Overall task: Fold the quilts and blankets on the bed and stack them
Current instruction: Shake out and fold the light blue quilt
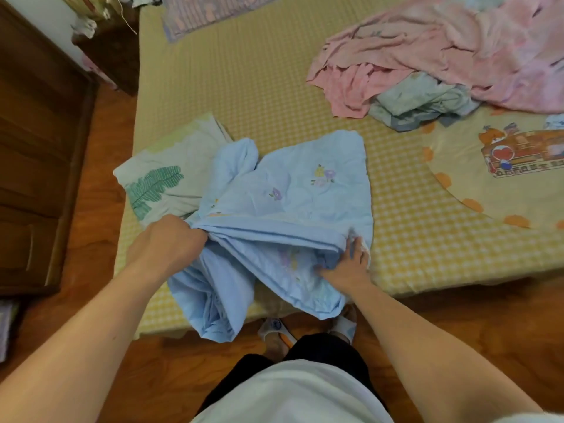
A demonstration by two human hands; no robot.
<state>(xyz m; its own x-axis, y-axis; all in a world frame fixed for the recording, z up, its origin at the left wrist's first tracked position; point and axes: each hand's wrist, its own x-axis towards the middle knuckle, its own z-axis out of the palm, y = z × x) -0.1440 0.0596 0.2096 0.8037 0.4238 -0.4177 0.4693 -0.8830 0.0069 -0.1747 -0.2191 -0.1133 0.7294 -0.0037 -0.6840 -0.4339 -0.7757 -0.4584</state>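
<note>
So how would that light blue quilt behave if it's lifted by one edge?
The light blue quilt is probably floppy: it bunches in the left hand and droops over the bed edge. Likely light, since it creases finely. Loose folds would probably slip open.

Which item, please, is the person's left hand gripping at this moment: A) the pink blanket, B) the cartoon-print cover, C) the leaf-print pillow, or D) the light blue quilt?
D: the left hand is bunched round a gathered edge of the light blue quilt, while the pink blanket lies untouched at the far side of the bed.
</note>
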